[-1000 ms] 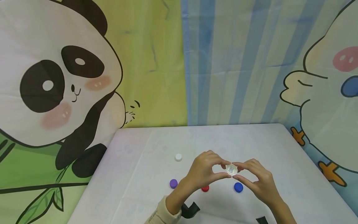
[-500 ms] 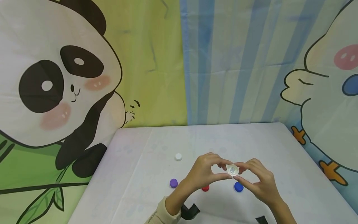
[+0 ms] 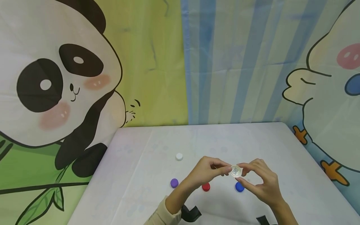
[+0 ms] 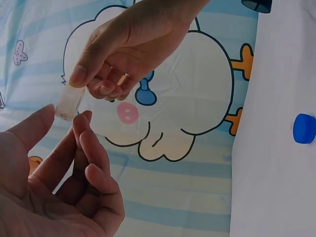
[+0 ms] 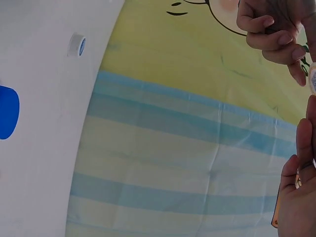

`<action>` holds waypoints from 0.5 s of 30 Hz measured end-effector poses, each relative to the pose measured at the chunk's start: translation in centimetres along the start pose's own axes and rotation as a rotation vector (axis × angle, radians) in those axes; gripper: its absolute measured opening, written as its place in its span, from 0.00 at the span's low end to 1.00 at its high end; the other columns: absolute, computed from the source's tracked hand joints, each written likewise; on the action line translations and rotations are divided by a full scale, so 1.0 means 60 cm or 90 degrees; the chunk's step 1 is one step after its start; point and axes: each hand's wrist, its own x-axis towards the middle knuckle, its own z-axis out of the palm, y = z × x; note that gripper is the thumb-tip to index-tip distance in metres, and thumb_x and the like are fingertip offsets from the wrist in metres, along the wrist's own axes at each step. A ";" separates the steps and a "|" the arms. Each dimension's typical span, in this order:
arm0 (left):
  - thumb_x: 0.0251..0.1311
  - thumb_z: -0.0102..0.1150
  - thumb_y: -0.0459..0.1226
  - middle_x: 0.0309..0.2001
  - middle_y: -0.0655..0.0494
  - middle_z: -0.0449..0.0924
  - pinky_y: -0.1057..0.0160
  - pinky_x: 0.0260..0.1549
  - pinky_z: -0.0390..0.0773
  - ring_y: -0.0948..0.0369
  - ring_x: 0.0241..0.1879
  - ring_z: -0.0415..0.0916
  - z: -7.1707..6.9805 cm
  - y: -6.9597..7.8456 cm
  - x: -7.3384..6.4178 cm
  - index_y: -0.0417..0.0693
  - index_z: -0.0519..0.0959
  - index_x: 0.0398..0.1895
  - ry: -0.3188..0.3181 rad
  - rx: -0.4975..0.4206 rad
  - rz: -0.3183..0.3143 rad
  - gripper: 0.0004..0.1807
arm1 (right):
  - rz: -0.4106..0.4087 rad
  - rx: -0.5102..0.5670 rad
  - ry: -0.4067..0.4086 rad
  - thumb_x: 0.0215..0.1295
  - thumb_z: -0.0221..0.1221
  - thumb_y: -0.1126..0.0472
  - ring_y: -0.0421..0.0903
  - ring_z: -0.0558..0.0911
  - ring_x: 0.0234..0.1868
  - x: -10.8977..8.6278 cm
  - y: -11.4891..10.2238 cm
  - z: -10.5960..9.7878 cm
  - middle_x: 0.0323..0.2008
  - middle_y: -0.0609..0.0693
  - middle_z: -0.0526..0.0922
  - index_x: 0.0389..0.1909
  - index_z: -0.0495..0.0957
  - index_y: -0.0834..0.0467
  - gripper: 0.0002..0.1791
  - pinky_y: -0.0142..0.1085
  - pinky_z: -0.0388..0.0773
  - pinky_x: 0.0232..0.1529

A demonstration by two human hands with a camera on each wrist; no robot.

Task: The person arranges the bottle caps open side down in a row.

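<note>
In the head view my left hand [image 3: 205,171] and right hand [image 3: 261,179] meet at a small whitish bottle cap [image 3: 236,171], raised above the table. Left thumb and fingers pinch its left edge. From the right, my other thumb and index finger hold its rim. A greyish pattern shows on its round face. Ribbing covers the side of the cap [image 4: 69,102] in the left wrist view. Below the hands lie a red cap [image 3: 206,187] and a blue cap [image 3: 239,187]. The cap [image 5: 313,79] is partly cut off in the right wrist view.
A purple cap [image 3: 174,183] and a white cap [image 3: 179,157] lie left of the hands on the white table [image 3: 146,150]. Black straps [image 3: 191,214] show near the wrists. Printed cloth hangs behind the table [image 3: 157,62] and along both sides.
The left thumb has moved up from the cap's lower edge to its left side. Both hands and the held cap have shifted slightly right. The caps on the table have not moved.
</note>
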 end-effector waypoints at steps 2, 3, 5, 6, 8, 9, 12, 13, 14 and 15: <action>0.54 0.59 0.45 0.25 0.62 0.80 0.68 0.29 0.77 0.68 0.26 0.75 0.000 0.000 0.001 0.48 0.83 0.35 -0.004 -0.011 -0.013 0.12 | -0.003 -0.003 0.003 0.45 0.69 0.53 0.38 0.70 0.32 -0.001 0.001 0.001 0.22 0.47 0.77 0.36 0.80 0.63 0.21 0.20 0.67 0.40; 0.54 0.59 0.44 0.25 0.62 0.80 0.68 0.28 0.76 0.68 0.26 0.74 0.000 -0.001 0.002 0.48 0.83 0.34 -0.006 -0.015 -0.018 0.11 | -0.003 -0.005 0.003 0.44 0.69 0.53 0.38 0.70 0.32 -0.002 0.001 0.001 0.23 0.46 0.77 0.36 0.80 0.63 0.21 0.21 0.67 0.40; 0.54 0.60 0.44 0.25 0.62 0.80 0.68 0.28 0.76 0.68 0.26 0.74 0.000 -0.001 0.002 0.48 0.83 0.34 -0.008 -0.020 -0.027 0.11 | -0.008 -0.005 0.002 0.42 0.70 0.54 0.37 0.70 0.33 -0.003 0.003 0.002 0.23 0.46 0.77 0.37 0.80 0.62 0.21 0.21 0.67 0.40; 0.53 0.60 0.44 0.25 0.62 0.80 0.68 0.27 0.76 0.68 0.26 0.74 0.000 -0.001 0.003 0.48 0.83 0.33 -0.009 -0.022 -0.031 0.11 | -0.010 -0.004 0.001 0.42 0.70 0.55 0.38 0.70 0.33 -0.003 0.003 0.003 0.24 0.45 0.77 0.37 0.80 0.62 0.21 0.21 0.67 0.40; 0.53 0.61 0.44 0.24 0.62 0.80 0.68 0.27 0.76 0.68 0.26 0.73 0.000 -0.003 0.003 0.48 0.84 0.33 -0.006 -0.021 -0.039 0.11 | -0.014 -0.001 -0.001 0.41 0.71 0.56 0.38 0.70 0.33 -0.004 0.005 0.003 0.24 0.45 0.77 0.38 0.80 0.62 0.22 0.22 0.67 0.40; 0.53 0.61 0.45 0.24 0.62 0.80 0.68 0.27 0.76 0.68 0.26 0.73 0.000 -0.004 0.003 0.49 0.84 0.33 -0.005 -0.022 -0.043 0.11 | -0.015 0.002 -0.003 0.41 0.71 0.56 0.38 0.70 0.33 -0.004 0.005 0.004 0.24 0.45 0.77 0.38 0.80 0.62 0.22 0.22 0.67 0.40; 0.52 0.61 0.45 0.24 0.61 0.81 0.67 0.28 0.76 0.67 0.26 0.75 -0.001 -0.006 0.003 0.48 0.84 0.33 -0.008 -0.029 -0.055 0.11 | -0.012 0.002 -0.013 0.43 0.70 0.55 0.38 0.70 0.33 -0.005 0.005 0.004 0.24 0.45 0.77 0.38 0.80 0.62 0.22 0.21 0.68 0.40; 0.52 0.62 0.44 0.25 0.61 0.81 0.67 0.29 0.77 0.67 0.26 0.75 -0.001 -0.005 0.003 0.48 0.84 0.32 -0.012 -0.034 -0.059 0.11 | -0.009 0.006 -0.019 0.42 0.70 0.55 0.38 0.70 0.33 -0.005 0.005 0.003 0.24 0.45 0.78 0.38 0.80 0.62 0.22 0.21 0.68 0.40; 0.52 0.62 0.44 0.25 0.61 0.81 0.67 0.30 0.77 0.67 0.26 0.76 -0.002 -0.005 0.003 0.47 0.84 0.32 -0.018 -0.042 -0.065 0.11 | -0.003 0.009 -0.026 0.43 0.70 0.55 0.37 0.70 0.33 -0.006 0.005 0.002 0.24 0.45 0.78 0.39 0.80 0.62 0.22 0.21 0.68 0.40; 0.51 0.62 0.44 0.25 0.60 0.81 0.67 0.29 0.76 0.67 0.26 0.76 -0.003 -0.005 0.002 0.47 0.84 0.32 -0.024 -0.048 -0.071 0.11 | 0.001 0.015 -0.032 0.42 0.70 0.56 0.37 0.70 0.33 -0.006 0.005 0.001 0.24 0.45 0.78 0.39 0.80 0.62 0.22 0.21 0.68 0.40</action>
